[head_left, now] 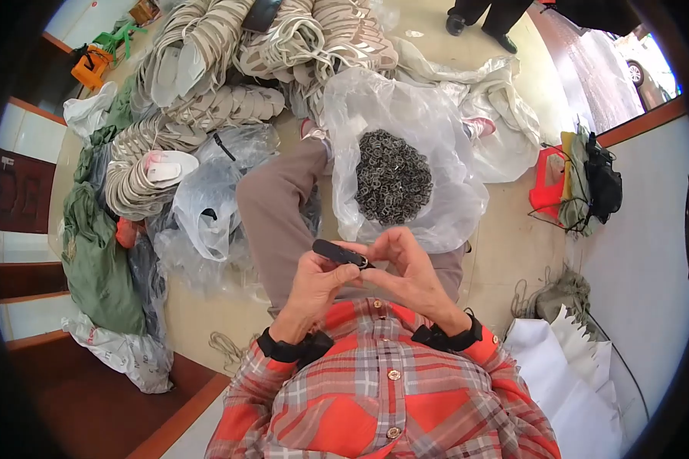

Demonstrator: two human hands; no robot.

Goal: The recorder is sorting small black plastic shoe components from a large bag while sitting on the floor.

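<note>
A short black strap (335,252) with a rounded end lies across my left hand (311,288), its thumb pressing down on it. At the strap's other end, a small metal buckle (364,262) shows between the two hands. My right hand (410,281) has its thumb and forefinger closed around that end by the buckle. Its fingers partly hide what they pinch. Just beyond my hands, a heap of small dark metal buckles (393,176) fills an opened clear plastic bag (455,205) between my legs.
Stacks of beige shoe uppers (199,50) pile up at the far left and centre. Clear plastic bags (207,195) and a green sack (99,256) lie left. White sheets (563,382) stand near right. A red container (545,182) sits by the wall. Another person's legs (486,19) stand far off.
</note>
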